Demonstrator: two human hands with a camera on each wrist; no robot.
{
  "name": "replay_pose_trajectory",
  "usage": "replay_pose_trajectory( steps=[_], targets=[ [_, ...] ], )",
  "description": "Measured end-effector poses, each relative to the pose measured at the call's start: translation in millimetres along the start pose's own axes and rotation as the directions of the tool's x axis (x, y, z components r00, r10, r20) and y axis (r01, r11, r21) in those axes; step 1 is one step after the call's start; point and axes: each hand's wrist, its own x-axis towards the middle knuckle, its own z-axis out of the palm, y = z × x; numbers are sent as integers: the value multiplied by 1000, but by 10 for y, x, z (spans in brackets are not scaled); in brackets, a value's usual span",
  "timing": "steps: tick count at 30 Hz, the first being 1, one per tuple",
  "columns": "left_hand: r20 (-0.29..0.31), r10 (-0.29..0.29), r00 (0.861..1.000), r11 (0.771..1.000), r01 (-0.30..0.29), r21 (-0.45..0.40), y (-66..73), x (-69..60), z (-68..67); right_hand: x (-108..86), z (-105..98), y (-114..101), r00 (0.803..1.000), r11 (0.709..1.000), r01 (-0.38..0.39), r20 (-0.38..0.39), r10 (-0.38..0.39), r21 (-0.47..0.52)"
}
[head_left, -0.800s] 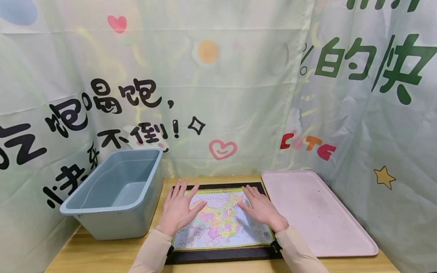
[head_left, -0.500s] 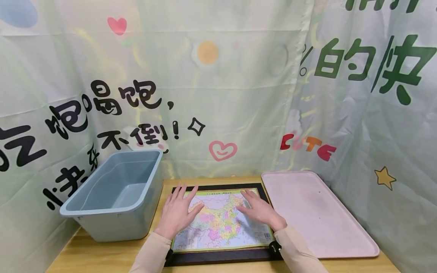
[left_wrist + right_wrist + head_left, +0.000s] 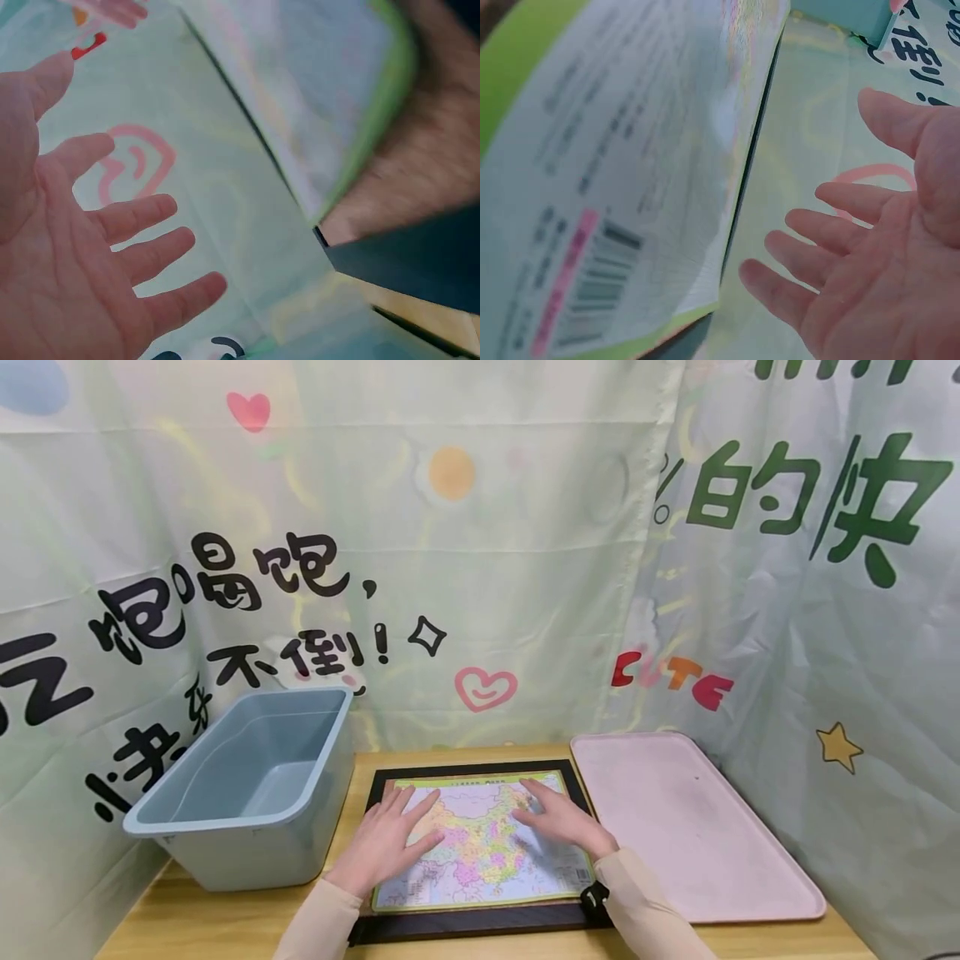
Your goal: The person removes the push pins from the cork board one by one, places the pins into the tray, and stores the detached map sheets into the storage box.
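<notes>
Map (image 3: pixel 476 847) | barcode (image 3: pixel 604 281) lower right | curtain lettering (image 3: pixel 681 673) "CUTE" | left hand (image 3: pixel 381 845), right hand (image 3: pixel 561 820): fingers (image 3: pixel 139 215) extended, spread

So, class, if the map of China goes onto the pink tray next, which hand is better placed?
Probably the right hand: it hovers over the right part of the map of China, nearer the pink tray. The left hand hovers opposite, nearer the blue tub. Both are empty.

Map (image 3: pixel 483 847) in front of me: face up, rounded corners, multicoloured regions, pale blue sea, green border, barcode near my lower right corner. It lies within a black rectangular frame (image 3: pixel 480 922), brown backing (image 3: pixel 424 169) visible beside it. Frame flat on wooden surface (image 3: pixel 247 922).
</notes>
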Motion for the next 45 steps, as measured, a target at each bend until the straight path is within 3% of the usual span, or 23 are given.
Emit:
replay_pose_trajectory(
  steps=[9,15,22,27,32,39,45],
  targets=[
    [96,74,993,997,-73,-14,-151,-158,74,71,56,37,997,995,-65,51,61,75],
    [146,110,983,994,-110,-9,-252,-228,105,142,70,87,999,990,-39,31,35,139],
    [261,123,958,992,-123,-13,-351,-328,121,267,83,76,999,980,-34,-30,40,195],
    [316,117,941,993,-109,-42,-374,-382,113,386,112,108,997,955,-36,-53,54,296],
    [366,95,926,995,-80,-56,-379,-429,141,510,162,167,996,913,-72,-22,88,402],
    [381,101,919,994,-77,-78,-377,-462,160,642,211,162,982,907,-159,-34,187,390],
    [387,127,913,989,-86,-122,-381,-470,151,718,211,138,982,911,-157,-37,185,380]
  ],
)
